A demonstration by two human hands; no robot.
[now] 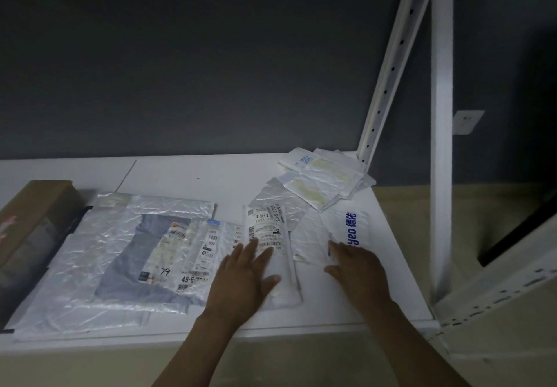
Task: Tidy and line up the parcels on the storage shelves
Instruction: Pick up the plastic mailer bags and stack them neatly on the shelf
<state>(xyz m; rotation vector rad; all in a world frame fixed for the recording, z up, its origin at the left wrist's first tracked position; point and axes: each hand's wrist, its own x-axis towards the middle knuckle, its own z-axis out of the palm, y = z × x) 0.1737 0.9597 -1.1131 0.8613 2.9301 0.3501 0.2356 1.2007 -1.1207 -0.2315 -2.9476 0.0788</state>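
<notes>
On the white shelf (187,175) lie several flat parcels. My left hand (244,278) rests flat, fingers spread, on a narrow white labelled mailer (268,236) at the middle front. My right hand (355,266) presses on a white bag with blue lettering (349,224), its fingers on the bag's near edge. To the left, a large clear plastic bag with grey clothing (114,254) carries smaller labelled mailers (208,245) on top. A stack of crumpled white envelopes (325,178) sits at the back right corner.
A brown cardboard box (33,221) stands at the shelf's left end. White perforated shelf uprights (440,133) rise at the right. A dark wall is behind, with a socket plate (467,121). Beige floor lies below and a pale cabinet (512,290) is at the right.
</notes>
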